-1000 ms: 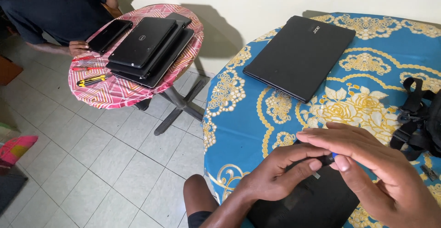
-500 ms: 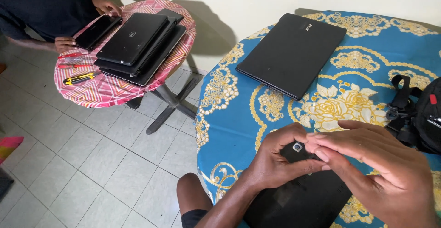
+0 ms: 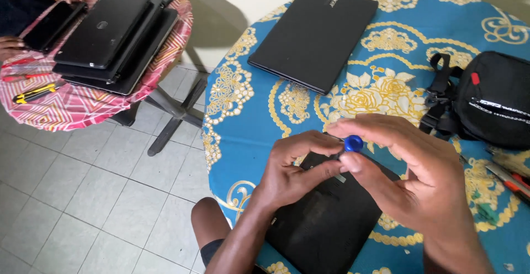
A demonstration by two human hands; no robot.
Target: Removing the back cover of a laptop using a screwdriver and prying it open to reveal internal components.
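**Blue-capped tool pinched between both hands**

Both hands have risen off the dark flat device (image 3: 326, 219) at the table's near edge — left hand (image 3: 292, 174) and right hand (image 3: 403, 169) each pinch the small blue-capped tool (image 3: 353, 143), pointing leftward. Farther off lies a closed laptop (image 3: 314, 36).

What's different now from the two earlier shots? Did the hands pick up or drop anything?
The left hand and right hand have closed together over the dark device, and a small blue round piece now shows plainly at their fingertips, where before it was mostly hidden. Nothing was let go. The closed laptop and black bag lie unmoved on the blue tablecloth.
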